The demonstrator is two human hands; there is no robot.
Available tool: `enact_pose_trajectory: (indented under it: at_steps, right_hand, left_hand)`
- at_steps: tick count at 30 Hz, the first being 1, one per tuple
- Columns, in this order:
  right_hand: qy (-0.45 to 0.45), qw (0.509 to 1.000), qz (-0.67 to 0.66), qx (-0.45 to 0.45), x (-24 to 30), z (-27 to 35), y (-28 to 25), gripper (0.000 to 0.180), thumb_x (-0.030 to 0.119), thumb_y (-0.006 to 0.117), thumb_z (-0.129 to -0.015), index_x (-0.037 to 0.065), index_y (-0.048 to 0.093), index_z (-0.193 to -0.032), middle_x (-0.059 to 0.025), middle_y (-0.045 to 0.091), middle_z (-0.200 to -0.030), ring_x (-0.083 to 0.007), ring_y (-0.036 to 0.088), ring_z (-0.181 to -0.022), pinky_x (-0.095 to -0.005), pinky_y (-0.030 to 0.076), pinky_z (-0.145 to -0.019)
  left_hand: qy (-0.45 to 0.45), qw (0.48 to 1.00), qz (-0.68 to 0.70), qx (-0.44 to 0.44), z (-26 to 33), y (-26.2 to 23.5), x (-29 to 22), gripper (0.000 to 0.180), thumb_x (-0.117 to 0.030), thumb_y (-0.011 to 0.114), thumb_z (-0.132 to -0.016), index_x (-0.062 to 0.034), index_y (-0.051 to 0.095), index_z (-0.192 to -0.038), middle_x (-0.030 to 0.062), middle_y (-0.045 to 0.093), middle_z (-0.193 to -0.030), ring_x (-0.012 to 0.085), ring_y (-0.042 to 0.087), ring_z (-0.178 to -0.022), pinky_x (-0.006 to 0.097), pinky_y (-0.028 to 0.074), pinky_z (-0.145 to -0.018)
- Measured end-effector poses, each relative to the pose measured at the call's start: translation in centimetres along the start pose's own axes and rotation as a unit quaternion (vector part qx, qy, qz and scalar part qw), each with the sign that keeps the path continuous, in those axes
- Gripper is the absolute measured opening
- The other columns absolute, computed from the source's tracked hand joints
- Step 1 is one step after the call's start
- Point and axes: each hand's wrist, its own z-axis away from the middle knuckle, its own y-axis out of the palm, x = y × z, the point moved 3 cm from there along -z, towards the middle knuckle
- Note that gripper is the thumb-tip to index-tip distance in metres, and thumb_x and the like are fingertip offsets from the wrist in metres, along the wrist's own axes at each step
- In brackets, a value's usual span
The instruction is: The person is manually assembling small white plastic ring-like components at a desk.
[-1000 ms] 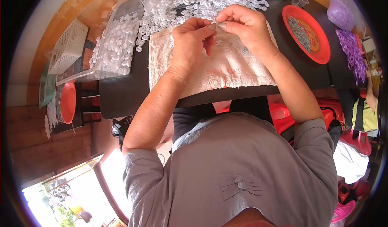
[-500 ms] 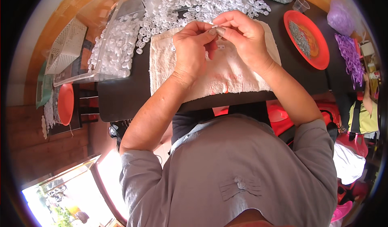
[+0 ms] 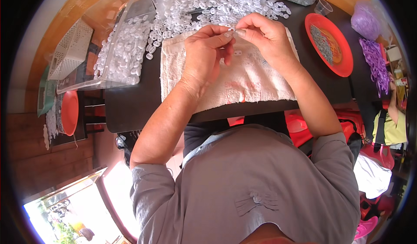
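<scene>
Over the towel, my left hand is closed in a pinch on a small white plastic piece. Thumb and forefinger of my right hand come together right beside that piece; whatever they grip is too small to make out. Below the fingertips, another white two-holed oval piece lies on the cream towel. A few thin grey metal bits rest on the cloth near my right palm. Beyond my hands, many similar white ovals are heaped on the dark table.
A clear plastic bin of white pieces stands on the left. On the right, a red plate holds small grey metal parts, with a clear cup behind it. Purple strips lie farther right, near another person's arm.
My right hand has drawn slightly right, and a small gap shows between the fingertips of my two hands. The white piece at my left fingertips shows more clearly.
</scene>
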Motion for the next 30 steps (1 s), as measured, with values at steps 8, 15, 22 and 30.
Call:
enact_pose_trajectory:
  at_steps: [8, 15, 22, 30]
  right_hand:
    - [-0.075, 0.994, 0.080, -0.014, 0.3, 0.1, -0.4, 0.007, -0.001, 0.061, -0.087, -0.002, 0.061, -0.093, -0.0034, 0.063, -0.082, -0.0103, 0.059, -0.078, -0.0238, 0.048, -0.071]
    - [-0.149, 0.985, 0.086, -0.016, 0.9, 0.3, -0.4, 0.007, -0.005, 0.060, -0.085, -0.003, 0.060, -0.091, -0.0059, 0.062, -0.083, -0.0133, 0.060, -0.076, -0.0250, 0.048, -0.069]
    - [-0.213, 0.965, 0.150, -0.015, 1.0, 0.3, -0.5, 0.010, -0.006, 0.058, -0.084, -0.002, 0.058, -0.093, -0.0085, 0.060, -0.084, -0.0189, 0.060, -0.072, -0.0274, 0.048, -0.064]
    - [-0.219, 0.967, 0.132, -0.008, 2.1, 0.5, -0.2, 0.016, -0.007, 0.058, -0.080, 0.004, 0.058, -0.091, -0.0092, 0.059, -0.080, -0.0256, 0.062, -0.073, -0.0324, 0.049, -0.064]
  left_hand:
    - [-0.059, 0.996, -0.056, 0.045, 0.2, 0.1, -0.3, 0.020, -0.015, 0.054, -0.093, 0.0036, 0.060, -0.092, 0.0097, 0.060, -0.073, 0.0156, 0.054, -0.055, 0.027, 0.040, -0.044]
    - [-0.100, 0.991, -0.002, 0.090, -0.3, -0.3, -0.2, 0.023, -0.018, 0.050, -0.094, 0.0025, 0.059, -0.088, 0.0093, 0.059, -0.073, 0.0157, 0.053, -0.058, 0.027, 0.039, -0.045]
    - [-0.147, 0.983, -0.024, 0.111, -0.2, -0.5, -0.4, 0.029, -0.026, 0.049, -0.097, 0.0011, 0.058, -0.089, 0.0085, 0.058, -0.075, 0.0142, 0.049, -0.058, 0.025, 0.034, -0.042]
    - [-0.178, 0.974, 0.030, 0.134, -0.5, -0.6, -0.2, 0.025, -0.019, 0.049, -0.093, 0.0023, 0.059, -0.085, 0.0092, 0.059, -0.071, 0.0159, 0.050, -0.055, 0.027, 0.035, -0.043]
